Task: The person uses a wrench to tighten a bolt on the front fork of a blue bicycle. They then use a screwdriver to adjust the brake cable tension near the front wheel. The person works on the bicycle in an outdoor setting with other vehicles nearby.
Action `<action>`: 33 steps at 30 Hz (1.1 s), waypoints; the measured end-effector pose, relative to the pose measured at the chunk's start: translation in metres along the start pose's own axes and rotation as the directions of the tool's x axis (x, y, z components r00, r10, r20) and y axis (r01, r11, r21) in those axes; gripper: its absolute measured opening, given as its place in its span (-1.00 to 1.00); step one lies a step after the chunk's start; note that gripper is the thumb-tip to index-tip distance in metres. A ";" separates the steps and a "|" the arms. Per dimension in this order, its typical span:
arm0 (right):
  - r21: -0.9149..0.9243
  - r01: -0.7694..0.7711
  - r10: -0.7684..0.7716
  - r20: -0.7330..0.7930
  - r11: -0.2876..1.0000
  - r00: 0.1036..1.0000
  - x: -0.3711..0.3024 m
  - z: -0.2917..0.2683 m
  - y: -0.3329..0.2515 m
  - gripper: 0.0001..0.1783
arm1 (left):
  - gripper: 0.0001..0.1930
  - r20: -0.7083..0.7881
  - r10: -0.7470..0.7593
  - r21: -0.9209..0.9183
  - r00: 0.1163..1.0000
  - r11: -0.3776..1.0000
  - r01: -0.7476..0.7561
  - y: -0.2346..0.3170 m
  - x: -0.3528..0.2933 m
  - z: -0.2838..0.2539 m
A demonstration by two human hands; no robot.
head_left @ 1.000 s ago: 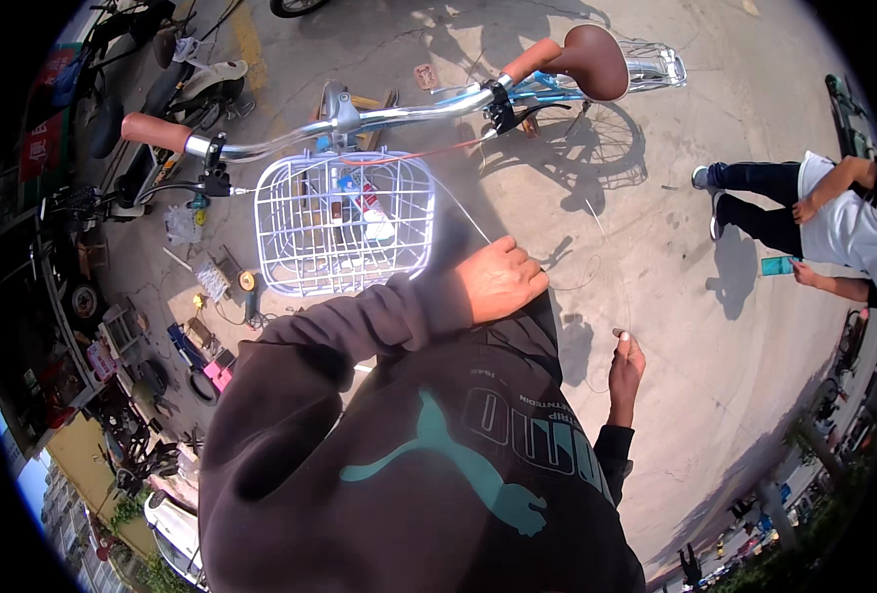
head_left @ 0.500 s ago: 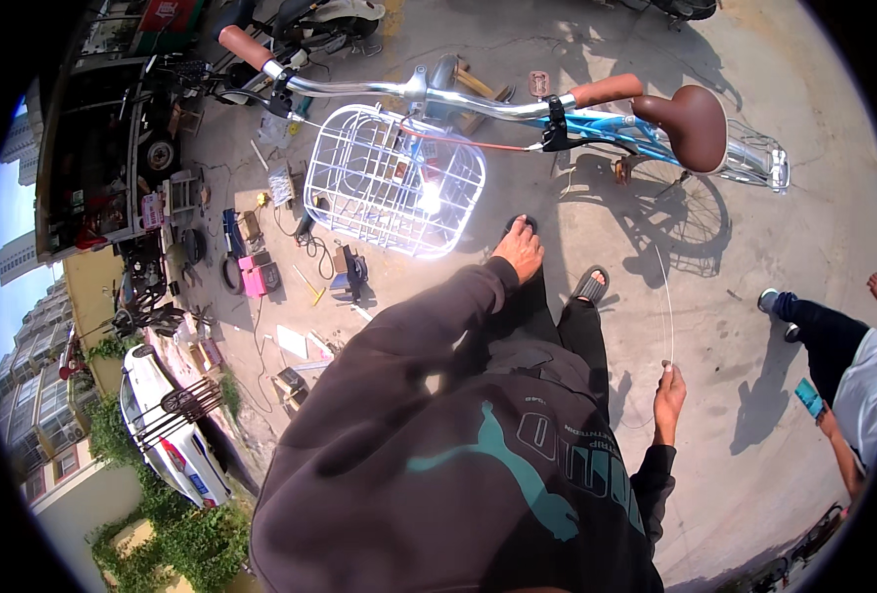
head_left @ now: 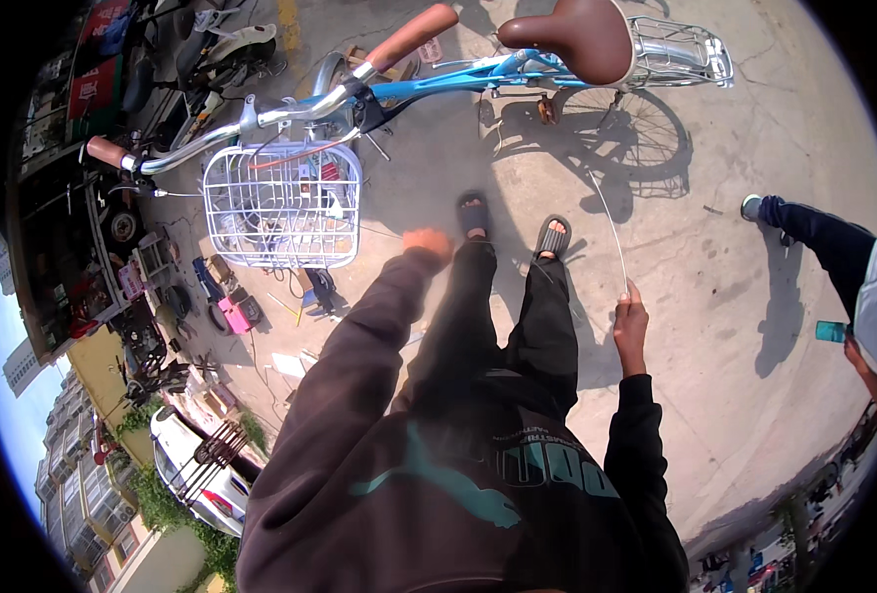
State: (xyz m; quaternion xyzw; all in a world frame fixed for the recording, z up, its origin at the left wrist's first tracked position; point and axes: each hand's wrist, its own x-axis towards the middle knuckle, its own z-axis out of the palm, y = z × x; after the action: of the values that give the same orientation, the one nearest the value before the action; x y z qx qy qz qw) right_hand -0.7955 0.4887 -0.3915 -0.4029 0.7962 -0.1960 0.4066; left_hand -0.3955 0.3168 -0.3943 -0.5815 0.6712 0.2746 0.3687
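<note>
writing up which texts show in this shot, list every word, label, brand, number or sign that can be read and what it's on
Dark sweatshirt: large lettering on the chest, wording not copied here.
Red-and-green sign, upper left: pale characters, not copied here.
Phone screen: too small to read.
Package in the white basket: too small to read.

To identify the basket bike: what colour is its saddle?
The saddle is brown; the head view shows it best.
</note>
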 end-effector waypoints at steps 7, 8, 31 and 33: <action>-0.113 -0.003 -0.021 -0.209 0.994 0.978 0.045 0.098 0.052 -0.75 | -0.44 0.239 -0.046 0.019 0.970 0.999 0.042 -0.029 0.121 0.107; -0.114 -0.013 -0.015 -0.238 0.993 0.971 0.055 0.117 0.050 -0.78 | -0.45 0.283 -0.037 0.049 0.958 0.999 0.024 -0.043 0.152 0.132; 0.291 -0.158 0.171 -0.022 0.944 0.985 0.168 0.260 0.115 -0.79 | -0.71 -0.586 -0.258 -0.370 0.768 0.929 0.029 0.000 0.700 0.216; 0.357 -0.142 0.163 -0.029 0.923 0.986 0.165 0.263 0.110 -0.80 | -0.70 -0.406 -0.230 -0.473 0.884 0.881 0.012 0.029 0.663 0.219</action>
State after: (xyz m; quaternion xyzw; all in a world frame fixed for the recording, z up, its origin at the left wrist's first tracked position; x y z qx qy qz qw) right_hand -0.6936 0.4267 -0.6989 -0.2541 0.7884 -0.3154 0.4630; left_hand -0.4204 0.1133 -1.0628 -0.7411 0.6156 0.2581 0.0724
